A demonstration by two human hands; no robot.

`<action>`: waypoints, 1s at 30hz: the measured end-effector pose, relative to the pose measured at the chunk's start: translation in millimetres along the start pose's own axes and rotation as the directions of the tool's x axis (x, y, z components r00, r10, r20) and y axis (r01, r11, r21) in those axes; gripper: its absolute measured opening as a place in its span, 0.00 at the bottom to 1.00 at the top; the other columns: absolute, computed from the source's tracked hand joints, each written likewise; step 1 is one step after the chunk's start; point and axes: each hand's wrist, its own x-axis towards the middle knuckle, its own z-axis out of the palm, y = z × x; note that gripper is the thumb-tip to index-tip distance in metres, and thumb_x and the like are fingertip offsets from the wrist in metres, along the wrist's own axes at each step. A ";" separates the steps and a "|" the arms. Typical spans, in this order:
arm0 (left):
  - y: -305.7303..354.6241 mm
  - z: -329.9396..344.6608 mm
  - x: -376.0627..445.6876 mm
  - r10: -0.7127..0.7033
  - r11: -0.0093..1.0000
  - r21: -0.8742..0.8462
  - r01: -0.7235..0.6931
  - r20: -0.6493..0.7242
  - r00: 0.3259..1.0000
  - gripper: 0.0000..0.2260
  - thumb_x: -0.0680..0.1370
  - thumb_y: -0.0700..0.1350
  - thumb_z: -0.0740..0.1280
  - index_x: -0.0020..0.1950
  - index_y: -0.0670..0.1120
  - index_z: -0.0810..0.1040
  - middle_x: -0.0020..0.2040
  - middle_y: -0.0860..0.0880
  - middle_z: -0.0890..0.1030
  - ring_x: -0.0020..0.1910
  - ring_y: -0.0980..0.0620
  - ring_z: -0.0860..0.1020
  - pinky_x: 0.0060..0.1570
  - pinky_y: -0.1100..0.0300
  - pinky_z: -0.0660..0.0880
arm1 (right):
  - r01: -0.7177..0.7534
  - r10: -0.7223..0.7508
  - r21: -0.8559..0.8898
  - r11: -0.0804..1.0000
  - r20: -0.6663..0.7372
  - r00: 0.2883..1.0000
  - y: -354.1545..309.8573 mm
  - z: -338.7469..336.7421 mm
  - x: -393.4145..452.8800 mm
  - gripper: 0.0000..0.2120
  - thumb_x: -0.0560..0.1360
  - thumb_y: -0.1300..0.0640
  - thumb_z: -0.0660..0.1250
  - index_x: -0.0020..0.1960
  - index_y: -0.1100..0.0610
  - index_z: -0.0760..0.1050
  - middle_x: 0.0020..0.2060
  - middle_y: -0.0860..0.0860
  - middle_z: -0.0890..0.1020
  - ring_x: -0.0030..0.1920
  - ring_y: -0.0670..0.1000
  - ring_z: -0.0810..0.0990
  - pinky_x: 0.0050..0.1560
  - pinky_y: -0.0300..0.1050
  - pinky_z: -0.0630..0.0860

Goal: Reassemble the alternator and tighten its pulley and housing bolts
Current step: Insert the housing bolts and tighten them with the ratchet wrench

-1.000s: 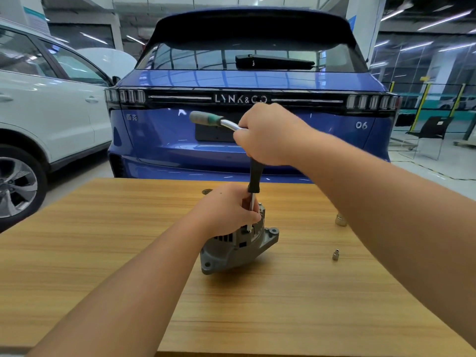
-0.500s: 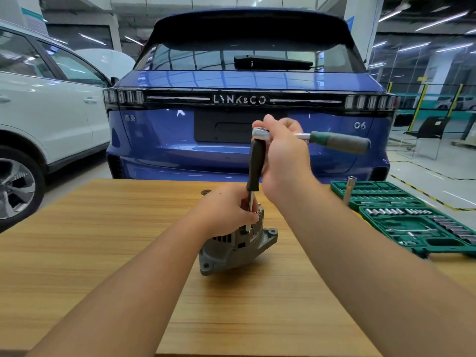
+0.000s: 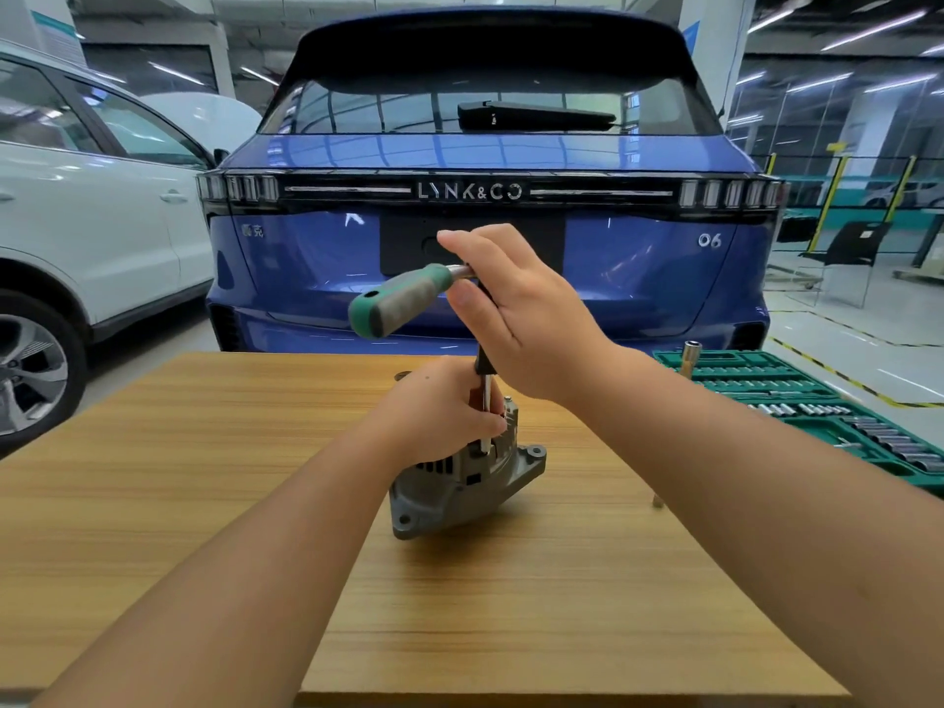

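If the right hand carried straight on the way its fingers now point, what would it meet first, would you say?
The right hand, at the ratchet head, points its fingers up and away over the table. Nothing shows close in that line; the blue car behind comes first, though depth is unclear.

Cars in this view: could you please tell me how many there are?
2. The blue car stands straight ahead beyond the table, tail toward the camera; the white car stands at the left, partly cut off. Others may be hidden.
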 end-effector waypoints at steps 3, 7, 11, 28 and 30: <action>1.5 0.1 -0.3 -0.021 1.000 -0.020 0.021 -0.005 1.000 0.05 0.80 0.51 0.72 0.45 0.56 0.78 0.42 0.55 0.82 0.42 0.58 0.80 0.39 0.63 0.72 | 0.001 0.000 -0.019 1.000 0.048 0.999 0.3 -4.2 4.4 0.23 0.84 0.49 0.54 0.75 0.57 0.69 0.63 0.52 0.74 0.54 0.50 0.76 0.51 0.51 0.75; 2.0 1.0 -0.4 -0.020 0.999 -0.034 0.020 -0.005 1.000 0.04 0.80 0.52 0.72 0.46 0.56 0.79 0.42 0.55 0.83 0.43 0.57 0.80 0.40 0.62 0.72 | 0.007 0.000 -0.066 0.998 0.102 0.995 -1.0 -15.9 11.8 0.17 0.84 0.48 0.57 0.67 0.54 0.76 0.51 0.49 0.75 0.46 0.50 0.75 0.45 0.47 0.72; 0.1 2.0 -1.1 -0.023 0.997 -0.068 0.022 -0.017 1.000 0.03 0.79 0.52 0.73 0.47 0.55 0.80 0.42 0.55 0.83 0.44 0.55 0.81 0.43 0.59 0.76 | -0.133 0.205 -0.283 0.950 0.242 0.948 -11.9 -27.8 40.1 0.19 0.83 0.45 0.58 0.36 0.52 0.72 0.30 0.49 0.71 0.32 0.53 0.70 0.32 0.48 0.65; -3.8 3.7 5.8 -0.019 0.999 -0.043 0.019 0.003 1.000 0.04 0.78 0.51 0.72 0.45 0.56 0.80 0.41 0.55 0.83 0.42 0.57 0.81 0.43 0.59 0.78 | -0.434 0.703 0.861 -0.266 0.481 0.524 -13.0 -5.6 26.4 0.08 0.81 0.53 0.65 0.54 0.56 0.78 0.44 0.48 0.87 0.49 0.51 0.85 0.50 0.48 0.76; -2.5 3.2 5.8 -0.014 0.998 -0.056 0.014 0.004 1.000 0.04 0.79 0.50 0.72 0.45 0.56 0.80 0.42 0.54 0.83 0.43 0.57 0.81 0.41 0.61 0.76 | -0.365 0.725 0.927 -0.085 0.309 0.615 -15.0 2.1 17.7 0.07 0.81 0.53 0.66 0.56 0.54 0.78 0.47 0.47 0.87 0.48 0.48 0.85 0.49 0.47 0.78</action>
